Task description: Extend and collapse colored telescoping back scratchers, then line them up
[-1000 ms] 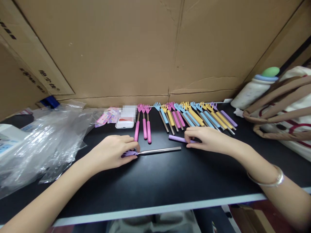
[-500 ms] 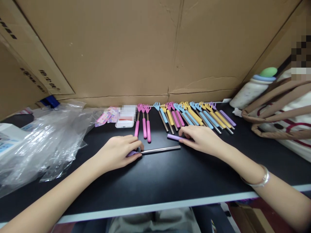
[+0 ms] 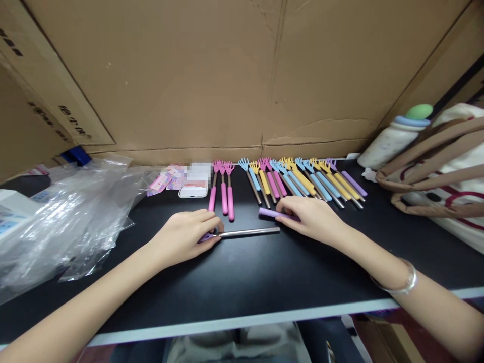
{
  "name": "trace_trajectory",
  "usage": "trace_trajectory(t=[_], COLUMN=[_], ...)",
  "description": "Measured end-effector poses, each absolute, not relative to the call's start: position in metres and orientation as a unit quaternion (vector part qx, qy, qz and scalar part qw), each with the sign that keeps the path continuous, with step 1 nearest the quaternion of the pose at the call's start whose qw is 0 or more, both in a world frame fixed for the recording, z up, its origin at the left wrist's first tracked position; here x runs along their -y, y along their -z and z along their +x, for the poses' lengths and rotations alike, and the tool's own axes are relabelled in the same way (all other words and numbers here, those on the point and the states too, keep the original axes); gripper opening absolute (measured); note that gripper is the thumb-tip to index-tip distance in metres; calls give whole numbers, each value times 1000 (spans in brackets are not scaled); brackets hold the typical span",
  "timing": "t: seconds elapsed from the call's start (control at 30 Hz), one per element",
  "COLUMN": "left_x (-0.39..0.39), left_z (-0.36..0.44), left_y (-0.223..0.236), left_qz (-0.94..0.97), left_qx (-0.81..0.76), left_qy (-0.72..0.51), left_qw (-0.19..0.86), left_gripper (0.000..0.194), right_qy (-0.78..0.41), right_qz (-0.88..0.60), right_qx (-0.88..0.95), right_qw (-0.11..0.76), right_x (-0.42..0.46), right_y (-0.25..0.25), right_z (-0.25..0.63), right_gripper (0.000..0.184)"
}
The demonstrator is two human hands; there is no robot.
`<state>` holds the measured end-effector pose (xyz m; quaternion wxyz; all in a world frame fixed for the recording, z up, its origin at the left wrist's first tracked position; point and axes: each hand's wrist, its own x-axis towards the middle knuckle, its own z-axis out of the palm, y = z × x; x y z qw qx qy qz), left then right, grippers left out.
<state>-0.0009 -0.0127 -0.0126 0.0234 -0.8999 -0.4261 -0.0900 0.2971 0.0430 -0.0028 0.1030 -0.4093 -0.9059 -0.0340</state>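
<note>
My left hand [image 3: 194, 233] is closed around the purple head of a back scratcher [image 3: 249, 232], whose bare metal rod points right, low over the black table. Between thumb and fingers my right hand [image 3: 308, 214] pinches a purple handle sleeve [image 3: 269, 213]. The sleeve's left end lies just above the rod's tip, apart from it. Behind my left hand lie three pink back scratchers [image 3: 224, 194] with sleeved handles. A row of blue, yellow, pink and purple back scratchers [image 3: 302, 179] lies behind my right hand, with coloured sleeves and metal rods among them.
Clear plastic bags [image 3: 86, 212] are heaped on the left. A white-edged case [image 3: 193, 191] and pink printed cards [image 3: 164, 180] lie at the back. On the right stand a leaning bottle [image 3: 391, 143] and a bag with brown straps [image 3: 449, 171]. Cardboard [image 3: 189, 75] walls the back.
Both hands keep their grips. The rod and the purple sleeve have shifted only very slightly left, along with a small shift of the whole view.
</note>
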Motion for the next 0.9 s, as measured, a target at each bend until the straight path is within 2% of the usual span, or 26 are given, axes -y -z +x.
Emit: trace_trajectory(t=[0.17, 0.37, 0.57, 0.7, 0.9], left_x=[12, 10, 10, 9, 8], left_z=[-3, -4, -3, -2, -3], left_y=[14, 15, 15, 14, 14], left_qz=[-889, -888, -886, -884, -885], left_qx=[446, 448, 451, 456, 447], left_qy=[95, 89, 96, 104, 121], left_qw=[33, 59, 46, 33, 53], left_gripper=[12, 15, 16, 15, 21], right_qy=[56, 63, 57, 7, -40], right_qz=[-433, -470, -461, -459, -436], right_qx=[892, 871, 877, 878, 880], right_qw=[117, 125, 122, 135, 187], right_x=[-42, -40, -41, -40, -41], right_y=[-2, -6, -4, 1, 10], right_z=[298, 297, 298, 295, 288], right_gripper=[23, 33, 26, 20, 20])
